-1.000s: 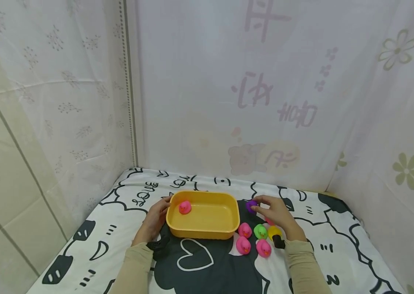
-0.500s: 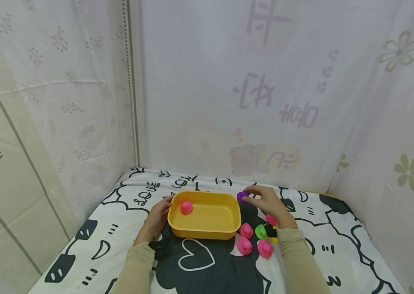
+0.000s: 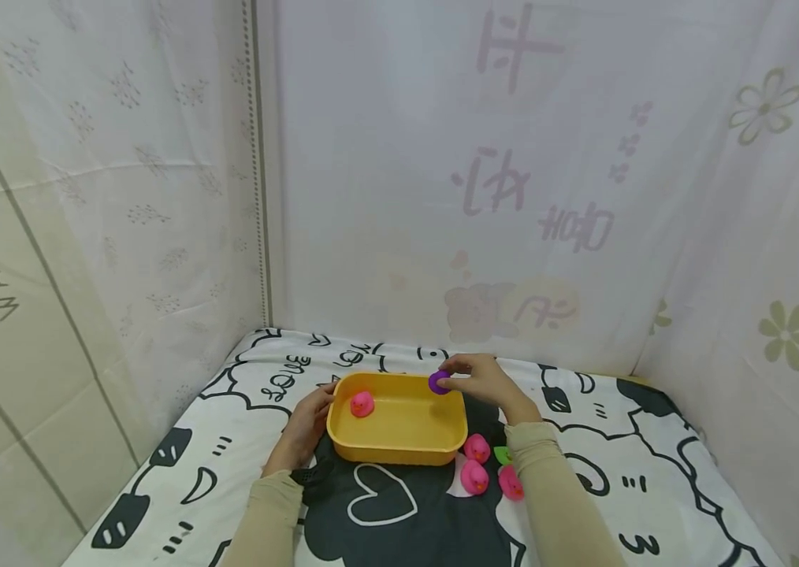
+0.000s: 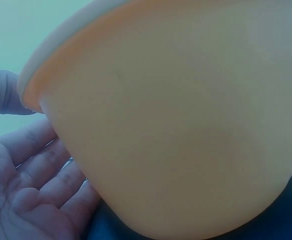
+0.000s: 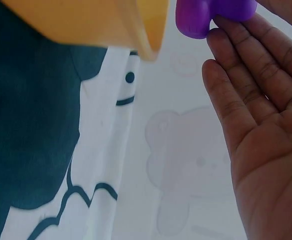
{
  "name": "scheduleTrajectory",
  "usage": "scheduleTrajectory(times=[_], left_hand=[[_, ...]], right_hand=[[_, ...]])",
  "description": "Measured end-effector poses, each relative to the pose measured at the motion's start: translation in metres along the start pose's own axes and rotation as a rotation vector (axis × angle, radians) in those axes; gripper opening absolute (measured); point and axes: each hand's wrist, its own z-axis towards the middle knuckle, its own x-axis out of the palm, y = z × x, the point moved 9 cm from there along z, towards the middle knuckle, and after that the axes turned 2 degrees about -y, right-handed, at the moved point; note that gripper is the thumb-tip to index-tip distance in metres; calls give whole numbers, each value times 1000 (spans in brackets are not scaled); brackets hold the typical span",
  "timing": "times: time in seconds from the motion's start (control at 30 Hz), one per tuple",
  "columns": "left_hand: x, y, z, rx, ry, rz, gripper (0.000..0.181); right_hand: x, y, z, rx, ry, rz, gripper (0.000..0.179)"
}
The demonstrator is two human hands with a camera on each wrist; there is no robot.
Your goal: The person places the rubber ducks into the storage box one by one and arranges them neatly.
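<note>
My left hand (image 3: 305,429) holds the left end of a yellow plastic basin (image 3: 399,456); in the left wrist view the thumb is at the rim and the fingers (image 4: 46,160) lie against the outer wall. Inside the basin, at its left, sits a pink rubber duck (image 3: 362,404). My right hand (image 3: 490,386) pinches a purple rubber duck (image 3: 438,383) over the basin's far right corner. From the right wrist view, only the rounded underside of the purple duck (image 5: 195,17) shows, above the fingers (image 5: 230,105).
Right of the basin, pink ducks (image 3: 474,477) lie on the patterned black-and-white cloth (image 3: 381,543). A green duck (image 3: 503,454) is partly covered by my right sleeve (image 3: 548,488). Printed fabric walls (image 3: 371,197) stand at the back and sides.
My right hand has carried the purple duck leftward from beside the basin to above its right end. The right sleeve now hides the yellow duck. My left hand stays at the basin.
</note>
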Motion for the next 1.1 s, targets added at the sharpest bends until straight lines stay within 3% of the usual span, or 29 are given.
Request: scheduleTrajectory(times=[0.27,0.5,0.87,1.1], left_hand=[[-3,2,-3,4,-13,10,54],[-3,2,-2,-6,-5,5,54],[-1,-4,0,18,8,10,53],[0,1,1,-9,-14,-9,53]], right_hand=[[25,8,24,22,123,15,25],[46,24,37,-17,216,24,23],[77,39,48,-47,277,-41,24],[91,37,48,-66,303,-49,25]])
